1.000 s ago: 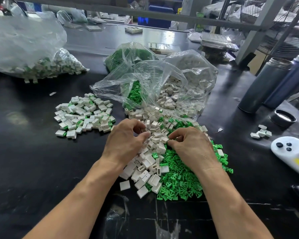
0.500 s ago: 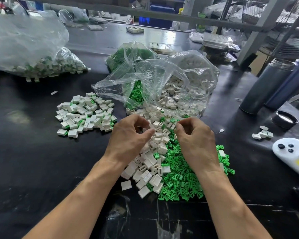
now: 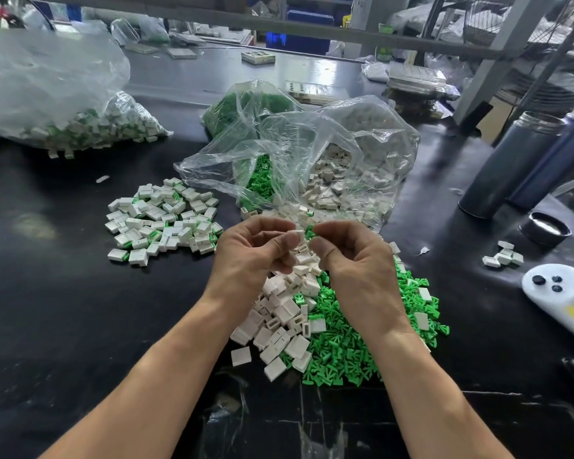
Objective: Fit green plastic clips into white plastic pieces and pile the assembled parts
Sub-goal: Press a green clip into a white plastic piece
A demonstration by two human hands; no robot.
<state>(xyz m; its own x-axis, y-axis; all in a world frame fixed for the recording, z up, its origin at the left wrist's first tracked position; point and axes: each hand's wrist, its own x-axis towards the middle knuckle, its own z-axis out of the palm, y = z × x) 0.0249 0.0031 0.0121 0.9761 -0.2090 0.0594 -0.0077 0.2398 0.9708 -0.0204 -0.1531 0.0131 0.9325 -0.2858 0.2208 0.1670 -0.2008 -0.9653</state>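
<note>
My left hand [image 3: 252, 256] pinches a small white plastic piece [image 3: 298, 232] between thumb and fingers. My right hand [image 3: 355, 260] pinches a green clip [image 3: 309, 232] right beside it, the two parts almost touching, both raised above the table. Below the hands lies a heap of loose white pieces [image 3: 289, 313] and, to its right, a heap of loose green clips [image 3: 348, 346]. The pile of assembled white-and-green parts [image 3: 161, 223] sits on the black table to the left.
Open clear bags of green clips [image 3: 259, 180] and white pieces [image 3: 345, 180] lie behind the hands. A large bag of assembled parts [image 3: 67, 117] is far left. Two metal bottles [image 3: 511, 164], a black lid [image 3: 547, 228], a few white pieces [image 3: 502, 256] and a white tool [image 3: 557, 289] are right.
Both hands have lifted off the heaps and come together, the left with a white piece, the right with a green clip.
</note>
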